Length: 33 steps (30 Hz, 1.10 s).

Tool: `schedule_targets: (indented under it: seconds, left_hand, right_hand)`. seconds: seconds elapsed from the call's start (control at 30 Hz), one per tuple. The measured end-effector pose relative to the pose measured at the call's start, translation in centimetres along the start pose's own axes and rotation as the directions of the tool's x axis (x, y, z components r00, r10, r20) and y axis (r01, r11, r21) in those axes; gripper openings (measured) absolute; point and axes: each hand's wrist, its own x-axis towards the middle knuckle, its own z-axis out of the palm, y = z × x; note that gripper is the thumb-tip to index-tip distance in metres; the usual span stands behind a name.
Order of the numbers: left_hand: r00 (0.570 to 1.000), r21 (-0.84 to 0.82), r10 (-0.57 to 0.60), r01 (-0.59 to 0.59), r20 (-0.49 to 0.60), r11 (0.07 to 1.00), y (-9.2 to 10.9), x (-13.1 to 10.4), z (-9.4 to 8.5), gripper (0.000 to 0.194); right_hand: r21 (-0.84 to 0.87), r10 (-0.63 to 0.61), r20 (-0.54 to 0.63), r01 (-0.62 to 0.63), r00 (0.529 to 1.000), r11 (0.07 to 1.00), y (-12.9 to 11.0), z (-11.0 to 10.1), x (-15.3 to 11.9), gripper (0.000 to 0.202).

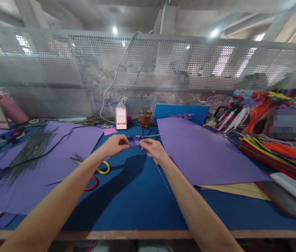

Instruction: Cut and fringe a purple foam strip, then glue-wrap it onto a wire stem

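Observation:
Both hands are raised close together over the blue tabletop [134, 196]. My left hand [116, 144] pinches one end of a small purple strip [133, 143]. At the strip's other end, my right hand [153, 148] has its fingers closed, with a thin wire [162, 175] hanging down below it. A blue glue gun [134, 137] lies just behind the strip, partly hidden by it. Scissors with one yellow and one red handle [106, 168] rest beside my left forearm, which covers part of them.
Purple sheets [203, 154] lie on the right and left. Dark wire stems [29, 150] and a black cable are at left. Behind stand a phone [121, 117], an amber cup [145, 117] and a perforated screen [142, 70]. Colourful pipe cleaners [281, 154] fill the right.

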Motion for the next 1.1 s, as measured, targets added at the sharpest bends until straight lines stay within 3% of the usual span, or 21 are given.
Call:
schedule_targets:
  seconds: [0.1,0.17,0.3,0.47,0.57,0.63,0.67,0.73,0.77,0.83,0.9,0.93,0.97,1.0,1.03,1.07,1.1]
  left_hand:
    - [0.996,-0.028,-0.041,0.043,0.077,0.999,-0.1,-1.1,0.9,0.011]
    - [0.985,-0.045,-0.099,0.106,0.14,0.993,-0.4,-2.2,2.1,0.011]
    - [0.98,0.113,-0.124,0.107,0.155,0.988,-1.0,-3.6,3.5,0.01]
    - [0.972,0.08,-0.141,0.128,0.187,0.989,-0.2,-4.2,1.5,0.013]
    - [0.984,0.009,-0.15,0.149,0.095,0.989,0.5,-4.6,-0.6,0.015]
    - [0.984,-0.082,-0.158,0.164,0.079,0.983,0.6,-4.7,-1.4,0.015]
    - [0.984,-0.133,-0.161,0.171,0.08,0.976,0.6,-4.7,-1.6,0.016]
    - [0.982,-0.201,-0.158,0.175,0.099,0.964,0.5,-4.7,-1.6,0.017]
    - [0.986,-0.207,-0.149,0.162,0.079,0.965,0.5,-4.7,-1.5,0.018]
    - [0.99,-0.145,-0.118,0.106,-0.076,0.984,0.7,-4.8,-1.0,0.02]
    - [0.947,-0.046,-0.071,0.059,-0.314,0.997,1.1,-5.1,-0.3,0.022]
    - [0.922,-0.034,-0.064,0.056,-0.381,0.998,1.4,-5.3,0.1,0.021]
    - [0.931,-0.071,-0.079,0.058,-0.356,0.996,1.7,-5.5,0.7,0.02]
    - [0.966,-0.156,-0.121,0.087,-0.226,0.984,1.9,-5.6,1.4,0.02]
    - [0.989,-0.259,-0.149,0.139,-0.022,0.956,1.9,-5.7,2.1,0.022]
    - [0.966,-0.355,-0.156,0.223,0.207,0.908,1.9,-5.6,2.9,0.025]
    - [0.922,-0.457,-0.174,0.327,0.345,0.827,1.8,-5.4,3.7,0.028]
  right_hand:
    - [-0.258,0.009,0.058,0.007,0.998,0.966,0.4,0.0,-0.1,0.017]
    - [-0.455,-0.001,0.085,0.04,0.996,0.89,0.6,-0.1,-0.1,0.016]
    - [-0.637,-0.049,0.116,0.112,0.992,0.762,1.1,0.6,0.1,0.023]
    - [-0.718,-0.081,0.168,0.178,0.982,0.673,1.7,1.9,0.6,0.021]
    - [-0.733,-0.111,0.184,0.212,0.977,0.646,1.7,1.8,0.6,0.025]
    - [-0.682,-0.132,0.193,0.23,0.972,0.694,1.5,1.7,0.3,0.027]
    - [-0.598,-0.114,0.21,0.22,0.971,0.771,1.4,1.7,0.1,0.027]
    - [-0.321,-0.008,0.282,0.102,0.959,0.941,1.4,1.9,-0.3,0.028]
    - [-0.18,0.055,0.324,0.004,0.944,0.984,1.4,2.0,-0.5,0.027]
    - [-0.019,0.134,0.333,-0.135,0.933,0.991,1.5,2.1,-0.6,0.023]
    - [0.008,0.119,0.246,-0.125,0.962,0.992,1.7,2.1,-0.4,0.02]
    - [-0.006,0.087,0.198,-0.088,0.976,0.996,1.7,2.0,-0.2,0.018]
    - [-0.035,0.047,0.162,-0.042,0.986,0.998,1.8,1.9,-0.1,0.016]
    - [-0.072,0.005,0.135,0.005,0.991,0.997,1.7,1.9,0.0,0.013]
    - [-0.109,-0.036,0.12,0.049,0.992,0.993,1.6,1.8,0.0,0.01]
    - [-0.142,-0.072,0.117,0.089,0.991,0.986,1.5,1.7,0.0,0.008]
    - [-0.165,-0.105,0.124,0.125,0.987,0.978,1.3,1.7,0.0,0.006]
